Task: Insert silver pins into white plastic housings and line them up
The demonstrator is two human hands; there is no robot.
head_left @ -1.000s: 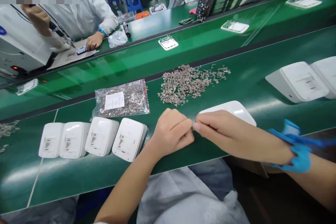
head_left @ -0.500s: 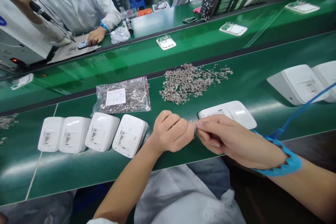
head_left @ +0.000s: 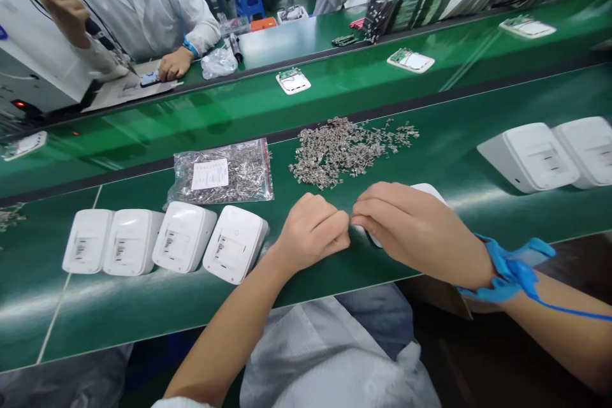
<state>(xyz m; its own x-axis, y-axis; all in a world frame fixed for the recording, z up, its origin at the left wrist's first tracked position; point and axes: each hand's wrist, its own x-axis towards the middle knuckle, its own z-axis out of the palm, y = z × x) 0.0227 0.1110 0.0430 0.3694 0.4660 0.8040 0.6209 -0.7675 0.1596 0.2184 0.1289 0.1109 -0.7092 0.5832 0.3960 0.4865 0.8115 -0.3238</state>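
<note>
My left hand (head_left: 315,233) is closed in a fist just above the green surface; whatever is inside it is hidden. Close beside it, fingers bent and pressed together, my right hand (head_left: 415,229) has its back turned up. I cannot make out what its fingertips hold. Under the right hand lies a white plastic housing (head_left: 431,191), mostly covered. Beyond both hands spreads a pile of small metal pieces (head_left: 335,153). A clear zip bag (head_left: 243,172) full of similar metal pieces, with a paper label, lies to the left of that pile.
Several white housings (head_left: 234,245) lean in a row at left; two more (head_left: 540,156) stand at right. White plates with circuit boards (head_left: 293,81) lie along the far green strip. Across it a co-worker's hand (head_left: 176,64) rests on the bench. A blue cord (head_left: 568,311) trails from my right wristband.
My right hand has rolled over, back upward, covering more of the white housing. My left hand stays closed in nearly the same place. The plates on the far strip have shifted left.
</note>
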